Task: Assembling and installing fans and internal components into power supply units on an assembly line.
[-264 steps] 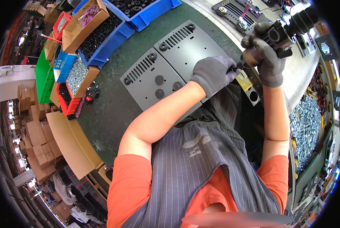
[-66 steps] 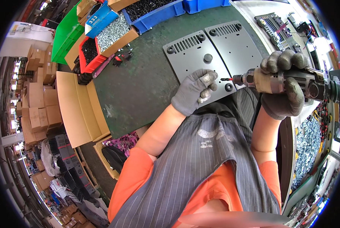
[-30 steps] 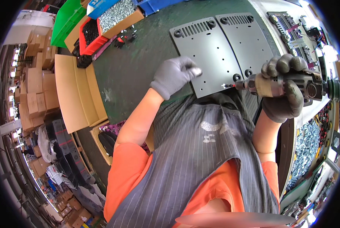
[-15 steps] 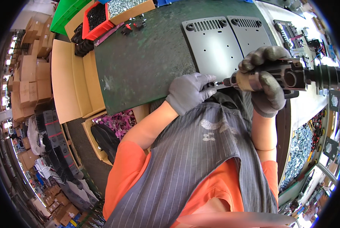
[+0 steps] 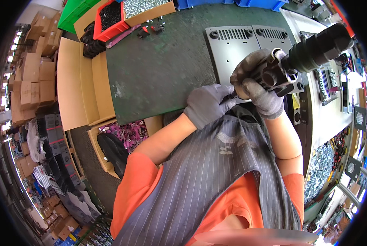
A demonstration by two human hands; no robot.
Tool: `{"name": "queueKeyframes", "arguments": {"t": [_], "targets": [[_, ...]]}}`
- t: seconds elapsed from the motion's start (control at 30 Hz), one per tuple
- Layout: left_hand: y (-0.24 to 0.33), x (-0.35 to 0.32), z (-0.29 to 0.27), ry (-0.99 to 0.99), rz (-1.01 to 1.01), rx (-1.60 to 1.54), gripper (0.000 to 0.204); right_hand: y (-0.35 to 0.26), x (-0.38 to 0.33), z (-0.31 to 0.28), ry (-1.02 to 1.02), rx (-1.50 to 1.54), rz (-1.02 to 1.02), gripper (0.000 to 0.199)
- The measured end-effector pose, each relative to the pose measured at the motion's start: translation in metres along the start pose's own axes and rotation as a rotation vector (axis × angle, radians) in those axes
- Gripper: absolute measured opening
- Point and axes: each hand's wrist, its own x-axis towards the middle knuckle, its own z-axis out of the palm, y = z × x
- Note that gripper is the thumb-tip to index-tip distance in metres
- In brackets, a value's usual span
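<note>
My right hand [image 5: 264, 101], in a grey glove, is wrapped round a black power driver [image 5: 314, 48]. The driver's thick rear end points away to the upper right, and its nose reaches toward my left fingers. My left hand [image 5: 206, 105], gloved too, pinches at the near edge of a grey metal plate [image 5: 228, 48]. What lies between its fingertips is hidden now; a small dark part showed there earlier. Beside that plate lies a second grey metal plate [image 5: 269, 42], partly covered by the right hand and driver. Both plates have slots and round black feet at the far end.
The dark green worktable [image 5: 159, 69] bears a red bin [image 5: 120, 29] of black parts and a cardboard box [image 5: 150, 12] of screws. Blue bins [image 5: 261, 3] stand at the far edge. An open carton [image 5: 75, 82] is at the left; a box of purple parts [image 5: 128, 133] sits below.
The driver has swung from pointing sideways to a steeper slant, its nose closer to my left fingers. My right hand has moved left, and the view has shifted slightly.
</note>
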Motion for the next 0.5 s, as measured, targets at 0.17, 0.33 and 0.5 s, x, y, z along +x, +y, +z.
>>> {"name": "queueKeyframes", "arguments": {"t": [0.17, 0.33, 0.5], "targets": [[-0.003, 0.001, 0.005, -0.007, 0.037, 0.047, 0.034, -0.010, 0.005, 0.004, -0.064, -0.010, 0.101, 0.039], [0.024, 0.017, -0.039, -0.159, -0.032, -0.194, 0.052, -0.038, -0.002, -0.008, -0.094, 0.130, -0.138, 0.040], [0.072, 0.037, -0.066, -0.183, 0.184, -0.196, 0.062, -0.043, -0.020, -0.008, -0.157, 0.323, -0.344, 0.055]]}}
